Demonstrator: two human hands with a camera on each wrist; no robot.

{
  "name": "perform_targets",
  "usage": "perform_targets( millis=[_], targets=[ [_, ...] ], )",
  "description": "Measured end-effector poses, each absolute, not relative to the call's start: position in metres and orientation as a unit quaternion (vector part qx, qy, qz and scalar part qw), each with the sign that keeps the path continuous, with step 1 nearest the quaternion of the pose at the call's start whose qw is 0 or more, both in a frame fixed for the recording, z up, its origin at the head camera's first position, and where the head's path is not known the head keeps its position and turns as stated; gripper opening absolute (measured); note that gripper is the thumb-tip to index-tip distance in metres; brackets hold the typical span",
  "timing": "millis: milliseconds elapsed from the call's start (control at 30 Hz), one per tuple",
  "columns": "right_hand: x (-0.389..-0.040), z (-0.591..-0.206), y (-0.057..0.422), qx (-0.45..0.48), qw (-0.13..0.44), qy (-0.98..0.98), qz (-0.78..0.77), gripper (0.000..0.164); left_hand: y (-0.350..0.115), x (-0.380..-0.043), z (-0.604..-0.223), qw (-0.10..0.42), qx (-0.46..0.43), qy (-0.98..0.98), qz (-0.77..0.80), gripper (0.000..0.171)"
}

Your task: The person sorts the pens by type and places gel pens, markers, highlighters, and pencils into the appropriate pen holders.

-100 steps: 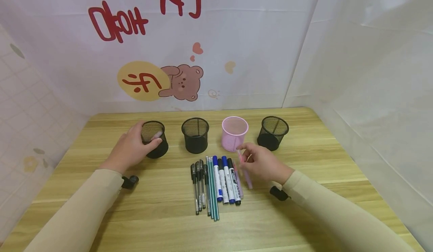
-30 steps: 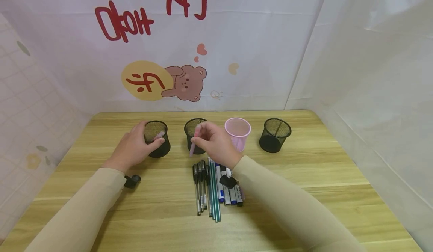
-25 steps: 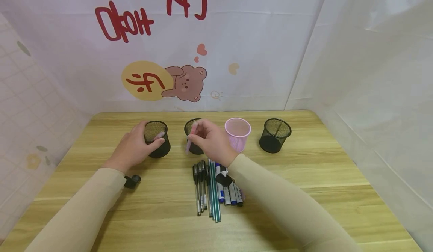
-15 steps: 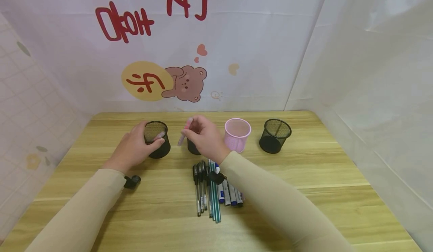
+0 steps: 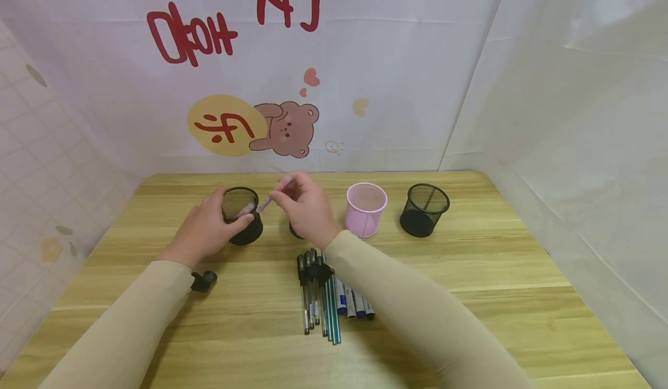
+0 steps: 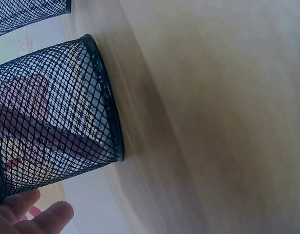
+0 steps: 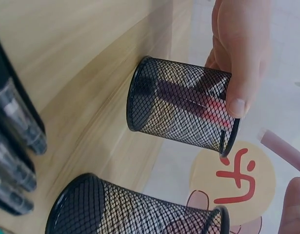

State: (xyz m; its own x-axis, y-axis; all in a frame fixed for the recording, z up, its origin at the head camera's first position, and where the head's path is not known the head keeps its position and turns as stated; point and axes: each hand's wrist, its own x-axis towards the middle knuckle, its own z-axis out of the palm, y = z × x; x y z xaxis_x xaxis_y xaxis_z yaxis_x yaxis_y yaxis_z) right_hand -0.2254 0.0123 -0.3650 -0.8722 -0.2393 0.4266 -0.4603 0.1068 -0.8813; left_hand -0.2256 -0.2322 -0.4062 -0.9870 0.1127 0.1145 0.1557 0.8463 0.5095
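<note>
At the left, my left hand (image 5: 206, 224) grips the rim of a black mesh pen holder (image 5: 246, 229), thumb in front and fingers behind. Inside that holder leans one pink pen (image 7: 215, 109), which also shows through the mesh in the left wrist view. My right hand (image 5: 308, 209) pinches another pink pen (image 5: 273, 195) between thumb and fingers. The held pen slants, its lower end right at the left holder's rim in the head view. A second black mesh holder (image 7: 135, 209) stands behind my right hand, mostly hidden by it in the head view.
A pink mesh holder (image 5: 365, 209) and another black mesh holder (image 5: 424, 210) stand farther right. In front lie black-capped pens (image 5: 308, 296), green pencils (image 5: 331, 313) and whiteboard markers (image 5: 351, 303), partly under my right sleeve (image 5: 407, 302). A printed cloth (image 5: 386, 58) hangs behind the table.
My right hand has taken a pink pen from beside the markers and carried it left past the second holder to the leftmost one, tilting it flatter. My left hand keeps its grip.
</note>
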Motion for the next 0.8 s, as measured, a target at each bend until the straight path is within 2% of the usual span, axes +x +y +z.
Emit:
perform_targets(
  millis=[367,600,800],
  targets=[
    [-0.227,-0.369,0.0,0.238,0.076,-0.739,0.625,0.014,-0.233,-0.226,-0.407,0.038,-0.069,-0.96,-0.268,0.096],
    [-0.229,-0.371,-0.007,0.24,0.08,-0.759,0.599,0.013,-0.232,-0.227,-0.407,0.038,-0.067,-0.96,-0.271,0.103],
    [-0.23,-0.371,-0.01,0.241,0.086,-0.768,0.588,0.012,-0.232,-0.226,-0.406,0.035,-0.068,-0.96,-0.269,0.102]
  ],
)
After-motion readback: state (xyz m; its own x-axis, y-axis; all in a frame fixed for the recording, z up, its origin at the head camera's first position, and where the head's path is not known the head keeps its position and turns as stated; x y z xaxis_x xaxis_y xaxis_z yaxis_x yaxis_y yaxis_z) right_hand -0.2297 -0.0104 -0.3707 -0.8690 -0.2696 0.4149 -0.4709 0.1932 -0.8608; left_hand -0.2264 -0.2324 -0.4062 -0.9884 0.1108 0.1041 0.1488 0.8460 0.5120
